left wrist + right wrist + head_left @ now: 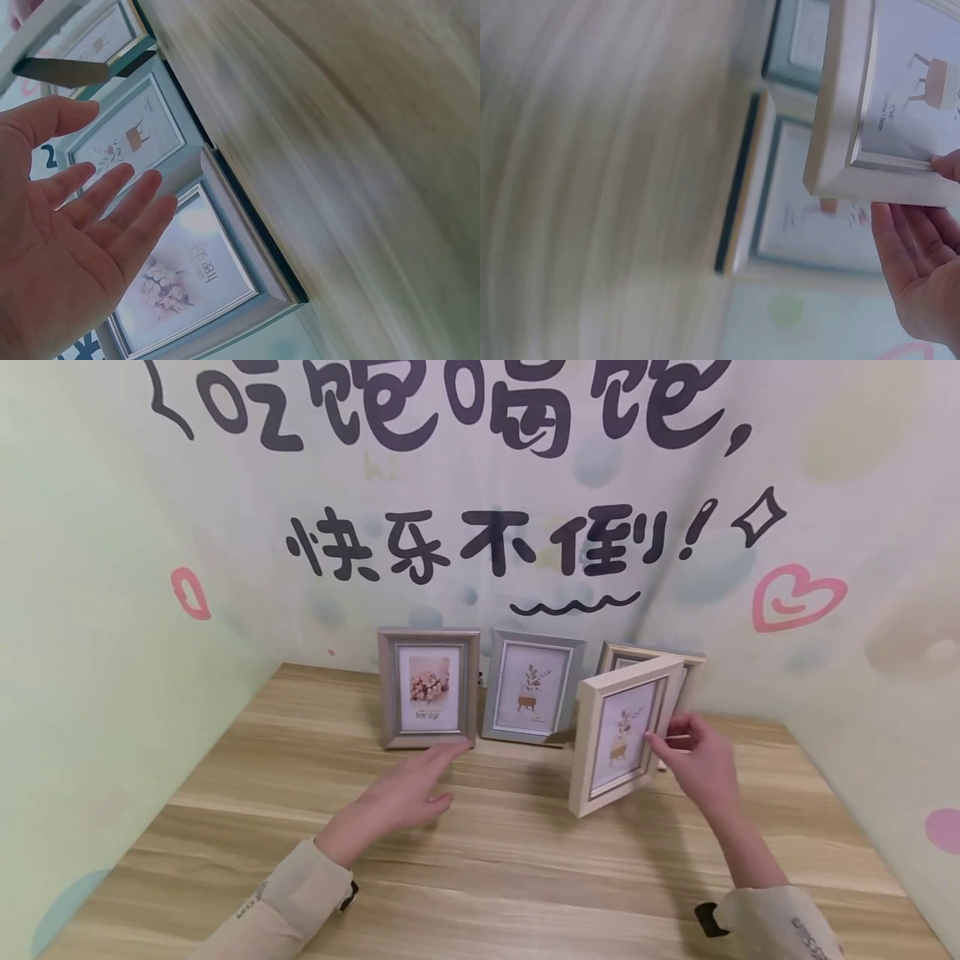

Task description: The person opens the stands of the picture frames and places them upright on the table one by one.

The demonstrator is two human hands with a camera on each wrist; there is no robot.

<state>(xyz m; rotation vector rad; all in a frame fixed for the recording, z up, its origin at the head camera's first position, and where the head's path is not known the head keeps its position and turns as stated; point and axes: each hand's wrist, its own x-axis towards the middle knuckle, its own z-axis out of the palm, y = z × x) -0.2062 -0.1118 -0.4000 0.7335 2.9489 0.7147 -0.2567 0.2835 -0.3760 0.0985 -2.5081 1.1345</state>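
My right hand grips a cream picture frame by its right side, thumb on the front and fingers behind. That frame is tilted and turned, held above the table in the right wrist view. A dark stand leg juts from its back. With fingers extended, my left hand is just in front of a pinkish-brown frame showing a flower bouquet; whether they touch I cannot tell. A grey-blue frame with a potted-plant print stands to the right of it. Partly hidden behind the cream frame is a gold-edged frame.
The standing frames form a row along the back of the wood-grain table. Behind them hangs a pale printed cloth with black lettering and pink hearts. Similar pale walls enclose the left and right sides.
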